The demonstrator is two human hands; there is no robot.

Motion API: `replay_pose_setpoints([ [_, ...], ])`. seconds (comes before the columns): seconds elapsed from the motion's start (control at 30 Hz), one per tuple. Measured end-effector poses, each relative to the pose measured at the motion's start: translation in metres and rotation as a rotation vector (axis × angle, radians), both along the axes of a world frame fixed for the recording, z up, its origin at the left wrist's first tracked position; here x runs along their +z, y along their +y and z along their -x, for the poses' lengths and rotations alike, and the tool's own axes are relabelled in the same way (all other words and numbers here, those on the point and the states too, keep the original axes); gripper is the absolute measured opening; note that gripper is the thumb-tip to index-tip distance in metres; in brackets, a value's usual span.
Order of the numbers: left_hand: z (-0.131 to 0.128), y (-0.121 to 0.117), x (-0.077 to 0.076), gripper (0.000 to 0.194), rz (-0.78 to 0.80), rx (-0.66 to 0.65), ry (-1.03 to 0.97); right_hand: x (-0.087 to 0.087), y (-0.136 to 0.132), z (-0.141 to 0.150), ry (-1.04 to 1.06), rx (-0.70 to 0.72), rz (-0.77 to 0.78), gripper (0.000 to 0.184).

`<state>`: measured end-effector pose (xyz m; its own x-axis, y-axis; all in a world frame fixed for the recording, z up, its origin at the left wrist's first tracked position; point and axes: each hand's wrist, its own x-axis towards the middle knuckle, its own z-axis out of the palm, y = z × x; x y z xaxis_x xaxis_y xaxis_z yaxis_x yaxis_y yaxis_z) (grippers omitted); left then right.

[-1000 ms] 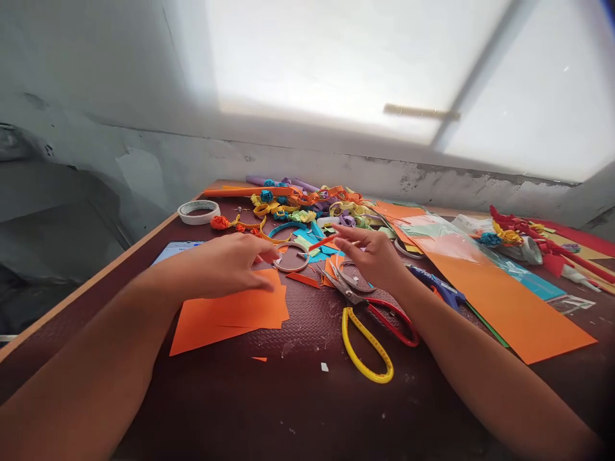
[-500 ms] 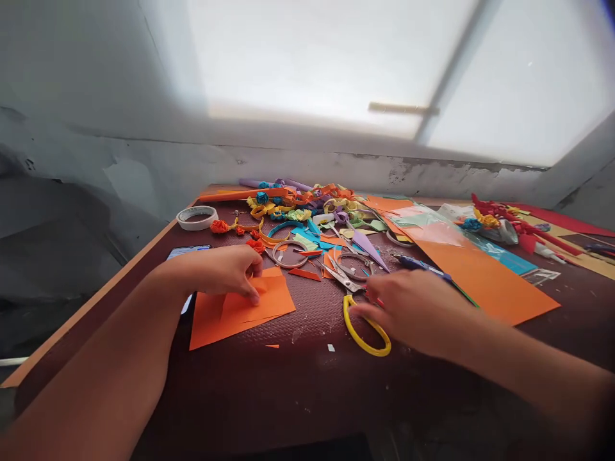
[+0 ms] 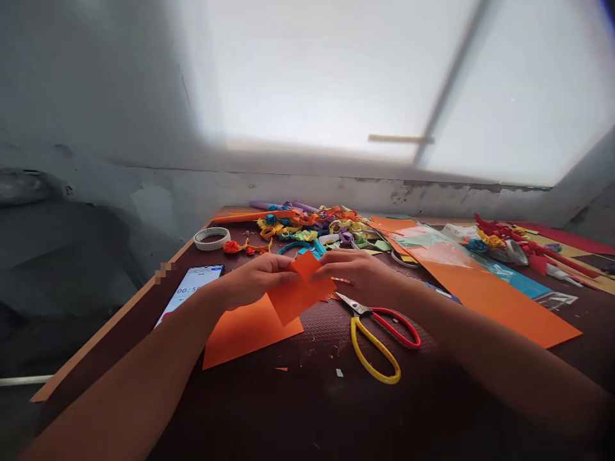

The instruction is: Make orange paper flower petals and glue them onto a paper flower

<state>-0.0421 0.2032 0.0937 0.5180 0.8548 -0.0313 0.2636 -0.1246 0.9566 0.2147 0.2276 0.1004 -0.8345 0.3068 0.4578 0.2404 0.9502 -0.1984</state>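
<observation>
A small piece of orange paper (image 3: 298, 298) is held up between my two hands, tilted above the table. My left hand (image 3: 262, 278) pinches its left edge between thumb and fingers. At its upper right, my right hand (image 3: 348, 269) is closed on the paper, with some fingertips hidden. Under my left hand a larger orange sheet (image 3: 245, 333) lies flat on the table. Scissors (image 3: 375, 326) with one yellow and one red handle lie just below my right hand, blades slightly apart and touched by neither hand.
A phone (image 3: 192, 288) with a timer lies left, near a tape roll (image 3: 212, 239). Behind my hands is a heap of coloured paper strips and flowers (image 3: 307, 224). Large orange sheets (image 3: 490, 294) and a clear plastic sleeve lie right. Small scraps dot the dark table (image 3: 307, 410).
My right hand has let go of the scissors and moved left to the small orange paper. My left hand has lifted that paper off the larger sheet.
</observation>
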Motion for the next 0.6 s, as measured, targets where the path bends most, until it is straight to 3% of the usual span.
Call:
replay_pose_setpoints([
  [0.17, -0.009, 0.007, -0.011, 0.033, -0.006, 0.162, -0.116, -0.030, 0.014, 0.016, 0.328, 0.016, 0.366, 0.011],
  [0.33, -0.027, 0.010, -0.023, 0.042, -0.018, 0.306, -0.359, -0.048, 0.020, 0.026, 0.709, -0.209, 0.771, 0.060],
  [0.37, -0.031, 0.010, -0.024, 0.046, -0.003, 0.300, -0.412, -0.050, 0.021, 0.026, 0.774, -0.231, 0.795, 0.057],
  [0.5, -0.038, 0.009, -0.027, 0.049, 0.095, 0.245, -0.442, -0.051, 0.024, 0.021, 0.897, -0.192, 0.642, 0.011],
  [0.6, -0.037, 0.010, -0.026, 0.035, 0.124, 0.308, -0.446, -0.049, 0.022, 0.016, 0.837, -0.187, 0.639, 0.008],
])
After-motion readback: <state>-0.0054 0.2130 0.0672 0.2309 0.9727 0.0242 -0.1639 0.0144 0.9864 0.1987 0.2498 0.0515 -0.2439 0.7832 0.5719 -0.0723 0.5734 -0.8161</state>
